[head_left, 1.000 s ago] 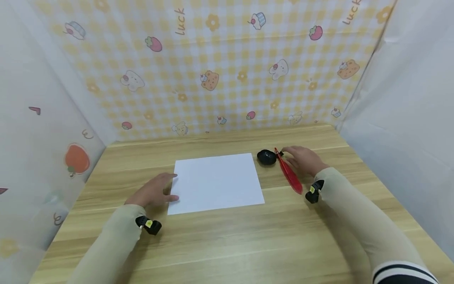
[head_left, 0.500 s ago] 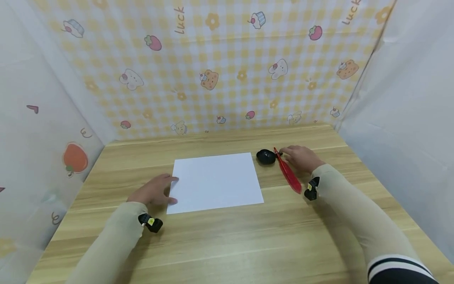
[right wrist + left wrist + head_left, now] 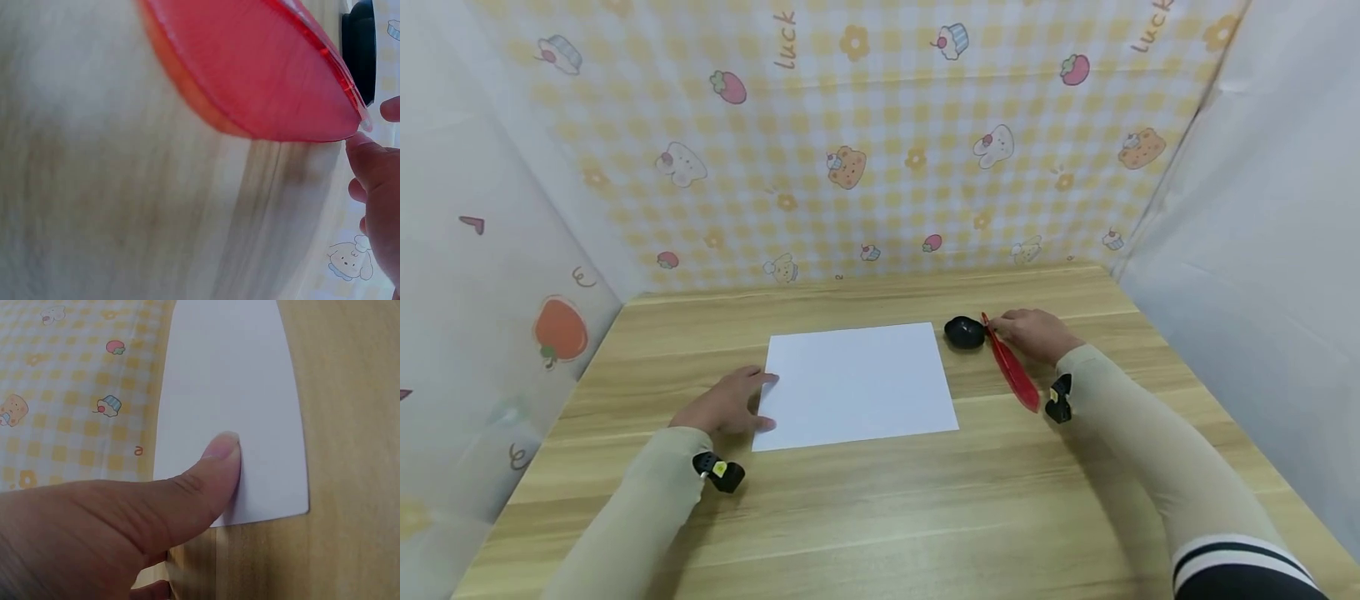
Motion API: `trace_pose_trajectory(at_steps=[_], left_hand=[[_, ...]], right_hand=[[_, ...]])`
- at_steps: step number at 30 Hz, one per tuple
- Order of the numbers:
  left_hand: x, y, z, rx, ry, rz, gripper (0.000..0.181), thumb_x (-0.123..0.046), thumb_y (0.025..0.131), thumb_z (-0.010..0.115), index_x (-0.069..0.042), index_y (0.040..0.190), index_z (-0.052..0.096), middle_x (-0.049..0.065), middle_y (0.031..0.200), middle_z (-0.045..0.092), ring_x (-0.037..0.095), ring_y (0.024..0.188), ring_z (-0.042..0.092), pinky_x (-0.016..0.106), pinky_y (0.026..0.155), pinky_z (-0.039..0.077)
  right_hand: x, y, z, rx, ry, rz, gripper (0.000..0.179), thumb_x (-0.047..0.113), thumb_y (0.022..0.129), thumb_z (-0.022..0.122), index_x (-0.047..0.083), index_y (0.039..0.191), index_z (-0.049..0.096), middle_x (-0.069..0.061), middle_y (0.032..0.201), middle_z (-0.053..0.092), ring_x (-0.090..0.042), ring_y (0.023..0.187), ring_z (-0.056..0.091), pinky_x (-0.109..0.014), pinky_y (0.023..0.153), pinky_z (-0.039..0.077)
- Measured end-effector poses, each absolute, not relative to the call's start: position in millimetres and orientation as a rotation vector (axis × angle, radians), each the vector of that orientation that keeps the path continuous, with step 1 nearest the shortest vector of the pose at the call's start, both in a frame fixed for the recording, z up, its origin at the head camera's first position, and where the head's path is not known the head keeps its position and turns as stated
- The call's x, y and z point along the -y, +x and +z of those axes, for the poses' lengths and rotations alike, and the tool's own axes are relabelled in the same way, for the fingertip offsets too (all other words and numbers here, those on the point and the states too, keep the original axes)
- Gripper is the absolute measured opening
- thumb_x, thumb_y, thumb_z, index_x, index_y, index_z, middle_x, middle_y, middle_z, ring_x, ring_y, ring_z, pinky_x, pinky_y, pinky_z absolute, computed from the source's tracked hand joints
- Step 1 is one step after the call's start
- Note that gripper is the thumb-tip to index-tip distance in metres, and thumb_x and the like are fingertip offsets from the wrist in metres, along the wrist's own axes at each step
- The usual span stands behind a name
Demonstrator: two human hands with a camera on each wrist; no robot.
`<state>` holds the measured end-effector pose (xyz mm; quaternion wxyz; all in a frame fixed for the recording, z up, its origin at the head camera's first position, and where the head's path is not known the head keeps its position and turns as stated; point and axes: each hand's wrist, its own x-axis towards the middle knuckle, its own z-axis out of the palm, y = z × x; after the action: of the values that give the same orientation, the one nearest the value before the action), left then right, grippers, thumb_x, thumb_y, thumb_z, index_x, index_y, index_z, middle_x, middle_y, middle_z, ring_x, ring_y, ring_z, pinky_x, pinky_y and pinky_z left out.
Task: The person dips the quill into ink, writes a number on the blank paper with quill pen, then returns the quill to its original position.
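Observation:
A white sheet of paper [image 3: 857, 383] lies on the wooden table. My left hand [image 3: 722, 404] rests at its left edge, index finger and thumb spread over the margin. In the left wrist view the straight thumb [image 3: 212, 469] lies over the sheet's near end. To the right of the paper a long red feather-shaped thing [image 3: 1015, 371] leans across beside a rounded black object [image 3: 964, 332]. My right hand [image 3: 1033, 332] has its fingertips at the red thing's narrow far end. In the right wrist view the thumb touches its edge; I cannot tell whether the fingers pinch it.
Behind the table [image 3: 880, 508] hangs a yellow-and-white checked cloth [image 3: 880, 150] with cartoon prints. White sheeting [image 3: 1262, 292] closes in the right side, and a printed white sheet [image 3: 490, 333] the left. A small black camera sits on each wrist.
My right hand has moved slightly left, its fingertips now covering the small black bit beside the red thing. My left index finger has shifted slightly down along the paper's edge.

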<state>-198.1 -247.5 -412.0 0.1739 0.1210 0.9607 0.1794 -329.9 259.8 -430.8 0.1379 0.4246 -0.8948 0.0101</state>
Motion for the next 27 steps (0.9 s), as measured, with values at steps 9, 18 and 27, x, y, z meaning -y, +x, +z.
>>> trace_pose_trajectory(at_steps=[9, 18, 27], left_hand=[[245.9, -204.7, -408.9, -2.726, 0.319, 0.486, 0.078, -0.032, 0.081, 0.079, -0.004, 0.145, 0.043, 0.031, 0.150, 0.025, 0.051, 0.135, 0.024, 0.064, 0.104, 0.027], [246.2, -202.6, -411.5, -2.730, 0.326, 0.498, 0.077, -0.031, 0.081, 0.080, -0.004, 0.143, 0.044, 0.032, 0.149, 0.027, 0.051, 0.134, 0.026, 0.064, 0.103, 0.028], [249.1, -199.1, -415.8, -2.728, 0.345, 0.511, 0.076, -0.031, 0.082, 0.079, -0.004, 0.144, 0.044, 0.031, 0.150, 0.026, 0.051, 0.135, 0.024, 0.064, 0.103, 0.027]], right_hand=[[-261.8, -331.6, -430.6, 2.561, 1.236, 0.019, 0.032, 0.004, 0.078, 0.080, 0.011, 0.107, 0.070, -0.012, 0.093, 0.070, -0.027, 0.079, 0.068, -0.040, 0.068, 0.056], [-259.9, -332.9, -436.4, 2.517, 1.268, -0.031, 0.035, -0.004, 0.075, 0.079, 0.015, 0.102, 0.070, -0.006, 0.082, 0.065, -0.020, 0.066, 0.063, -0.034, 0.059, 0.053], [-256.6, -330.6, -437.8, 2.589, 1.290, -0.066, 0.042, -0.013, 0.071, 0.075, 0.016, 0.102, 0.071, -0.007, 0.084, 0.065, -0.021, 0.068, 0.064, -0.036, 0.062, 0.056]])
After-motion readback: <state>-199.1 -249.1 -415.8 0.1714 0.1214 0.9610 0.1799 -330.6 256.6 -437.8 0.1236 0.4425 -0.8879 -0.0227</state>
